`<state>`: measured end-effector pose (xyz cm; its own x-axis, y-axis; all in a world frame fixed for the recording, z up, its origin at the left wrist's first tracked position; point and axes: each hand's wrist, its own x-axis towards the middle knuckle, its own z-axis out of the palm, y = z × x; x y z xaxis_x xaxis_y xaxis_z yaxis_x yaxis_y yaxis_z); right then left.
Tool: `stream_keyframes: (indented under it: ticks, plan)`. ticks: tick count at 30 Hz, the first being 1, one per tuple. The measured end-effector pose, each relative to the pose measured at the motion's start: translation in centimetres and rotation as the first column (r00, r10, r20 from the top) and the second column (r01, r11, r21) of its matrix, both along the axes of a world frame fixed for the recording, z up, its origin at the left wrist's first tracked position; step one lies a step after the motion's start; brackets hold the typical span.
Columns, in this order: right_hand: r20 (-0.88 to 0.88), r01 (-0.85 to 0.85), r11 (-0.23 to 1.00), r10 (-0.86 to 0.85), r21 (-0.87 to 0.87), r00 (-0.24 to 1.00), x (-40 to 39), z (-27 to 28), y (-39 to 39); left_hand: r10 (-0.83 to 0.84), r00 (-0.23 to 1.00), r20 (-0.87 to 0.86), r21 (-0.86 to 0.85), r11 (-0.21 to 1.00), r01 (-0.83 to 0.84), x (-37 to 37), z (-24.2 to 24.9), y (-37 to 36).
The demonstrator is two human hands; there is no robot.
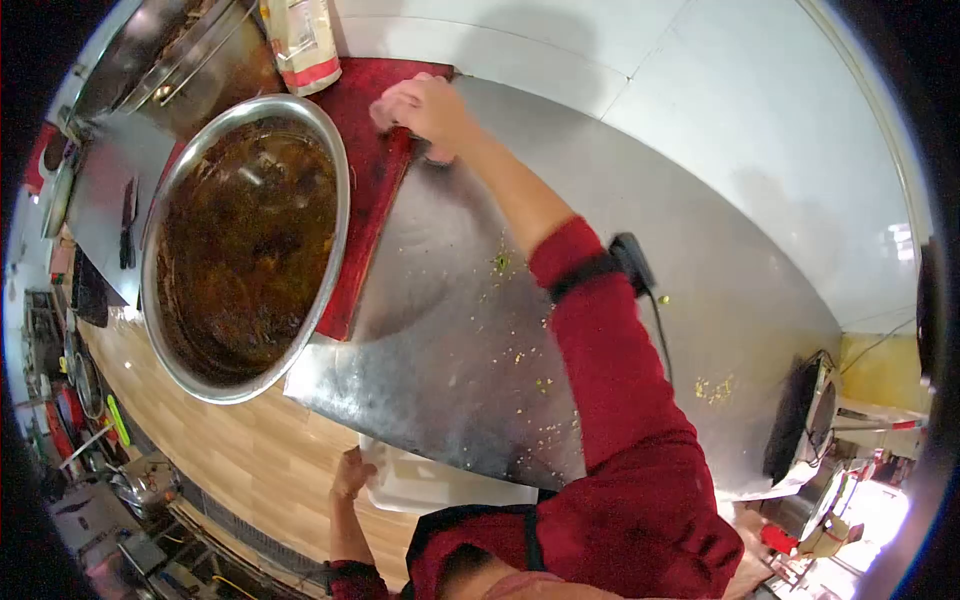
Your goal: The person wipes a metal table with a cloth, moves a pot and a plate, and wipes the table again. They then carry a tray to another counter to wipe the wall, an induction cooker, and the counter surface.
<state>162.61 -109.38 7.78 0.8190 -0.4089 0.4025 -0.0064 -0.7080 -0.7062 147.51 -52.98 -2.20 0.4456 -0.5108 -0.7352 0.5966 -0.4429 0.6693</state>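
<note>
My right hand (432,110) reaches to the far end of the red cutting board (375,215), its fingers closed on a pink cloth (440,156). The cloth presses against the board's edge, and part of it is hidden under the hand. Down at the table's front edge, my left hand (350,474) grips the rim of a white plastic bin (440,488). That bin sits just below the steel tabletop, partly covered by it and by my body. Beside the board, a large metal basin (335,130) holds dark brown liquid.
Small yellow-green food scraps (540,390) are scattered over the steel table (440,360). A bag (303,45) with a red band stands behind the basin. A knife (128,225) lies at left. A black device (630,262) with a cable is strapped to my right sleeve.
</note>
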Motion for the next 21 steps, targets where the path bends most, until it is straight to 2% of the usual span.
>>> stream_keyframes:
  ticks: [1,2,3,4,5,6,7,8,9,10,11,12,13,14,15,16,17,18,19,20,21]
  plan:
    - [0.013,0.016,1.0,-0.016,0.004,1.0,0.4,-0.5,0.9,-0.001,0.998,0.055,0.011,1.0,0.0,-0.3,0.2,0.3]
    - [-0.065,0.098,0.98,-0.11,-0.171,0.992,0.7,-1.0,1.9,-0.135,0.989,0.067,0.1,0.987,0.128,0.2,-1.2,0.9]
    - [-0.128,0.159,0.923,-0.215,-0.35,0.968,0.9,-1.0,2.7,-0.133,0.991,0.03,0.073,0.989,0.13,0.2,-2.2,1.6]
    - [-0.119,0.083,0.936,-0.13,-0.341,0.984,0.9,-1.2,3.6,-0.102,0.995,0.019,0.047,0.994,0.101,0.2,-2.7,1.7]
    - [-0.126,0.086,0.938,-0.135,-0.335,0.983,0.3,-1.5,4.3,-0.071,0.998,-0.001,0.028,0.997,0.071,-0.1,-2.9,2.3]
    - [-0.229,-0.079,0.904,-0.021,-0.419,0.973,-0.4,-1.8,4.9,-0.073,0.997,-0.013,0.031,0.997,0.073,0.0,-2.6,2.4]
    - [-0.341,-0.252,0.838,0.085,-0.484,0.936,-1.1,-1.5,5.6,-0.145,0.989,-0.009,0.106,0.984,0.145,0.4,-2.1,1.8]
    - [-0.347,-0.257,0.834,0.085,-0.488,0.934,-2.5,-1.0,5.7,-0.218,0.976,-0.001,0.176,0.961,0.215,0.7,-1.6,1.3]
    - [-0.436,-0.405,0.914,0.362,-0.005,0.824,-4.8,0.7,5.5,-0.219,0.976,-0.002,0.167,0.962,0.217,0.8,-1.4,1.2]
    - [-0.369,-0.444,0.758,0.632,0.478,0.682,-5.7,2.1,5.4,-0.232,0.972,0.037,0.167,0.96,0.223,0.9,-1.4,0.9]
    - [-0.373,-0.449,0.76,0.632,0.47,0.679,-5.2,2.7,5.0,-0.242,0.967,0.077,0.169,0.959,0.226,1.0,-1.4,0.7]
    - [-0.308,-0.401,0.763,0.595,0.506,0.742,-4.6,2.9,4.6,-0.24,0.968,0.074,0.168,0.96,0.225,1.0,-1.1,0.5]
    - [-0.244,-0.349,0.758,0.545,0.551,0.802,-4.5,3.4,4.4,-0.151,0.988,0.031,0.147,0.978,0.145,0.9,-0.6,0.2]
    - [-0.233,-0.373,0.767,0.548,0.522,0.803,-3.8,4.0,4.0,-0.064,0.998,-0.012,0.13,0.989,0.065,0.8,-0.4,0.2]
    - [-0.231,-0.369,0.767,0.546,0.526,0.805,-2.3,3.1,4.0,-0.069,0.998,-0.014,0.134,0.989,0.07,0.9,-0.8,0.4]
    - [-0.388,-0.262,0.917,0.368,0.299,0.845,-0.3,1.5,4.5,-0.095,0.995,0.01,0.089,0.992,0.094,1.2,-1.3,0.8]
    - [-0.396,-0.185,0.981,0.195,0.063,0.897,0.4,-0.3,5.5,-0.122,0.992,0.036,0.045,0.992,0.12,1.4,-1.6,1.1]
    - [-0.378,-0.069,0.983,0.0,-0.167,0.926,1.1,-2.0,6.4,-0.126,0.991,0.038,0.051,0.991,0.124,1.5,-1.6,1.2]
    - [-0.378,-0.068,0.984,0.001,-0.162,0.926,0.5,-2.4,7.6,-0.083,0.995,0.053,0.033,0.996,0.081,1.3,-1.4,1.1]
    - [-0.421,-0.157,0.959,0.046,-0.234,0.906,-0.2,-2.7,8.4,-0.033,0.997,0.068,0.007,0.999,0.033,1.1,-1.4,1.0]
    - [-0.469,-0.25,0.92,0.085,-0.303,0.879,-1.4,-2.7,9.0,-0.137,0.988,0.07,0.144,0.981,0.126,1.4,-1.7,1.1]
